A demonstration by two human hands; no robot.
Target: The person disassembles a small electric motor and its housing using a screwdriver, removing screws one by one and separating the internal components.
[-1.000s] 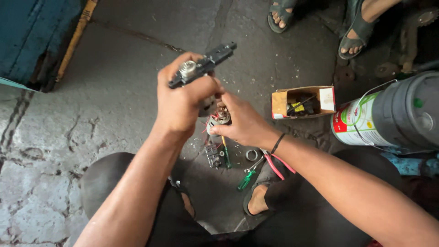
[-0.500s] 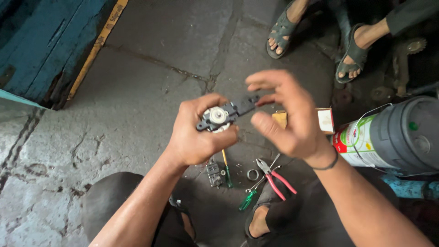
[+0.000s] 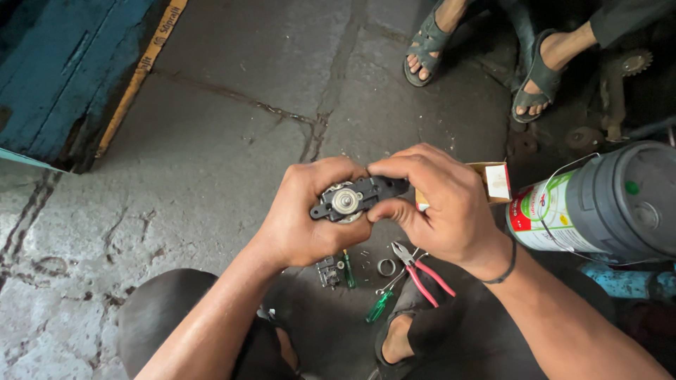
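**Motor part held between 2 hands above stone floor**

Stone floor (image 3: 232, 141), grey and cracked, fills most of the view, with a blue board (image 3: 63, 70) at the upper left. At the right a grey drum (image 3: 612, 200) lies on its side, and 2 sandalled feet (image 3: 486, 53) of another person are seen at the top. A small cardboard box (image 3: 493, 181) is partly hidden behind the right hand.

A small motor assembly (image 3: 348, 200) with a black cross-bracket and a round silver hub is held above the floor, between both hands at chest height. The left hand (image 3: 310, 218) is wrapped closed around the body from the left and beneath. The right hand (image 3: 440, 207) is closed on the bracket's right end, pinched between thumb and fingers.

For clean work here, the body is best kept steady in the left hand while the bracket is worked squarely, not twisted, so the hub stays centred.

Below the hands, well apart from the part, red-handled pliers (image 3: 422, 271), a green screwdriver (image 3: 380, 304), a metal ring (image 3: 386, 267) and a small dark component (image 3: 329, 271) lie on the floor.
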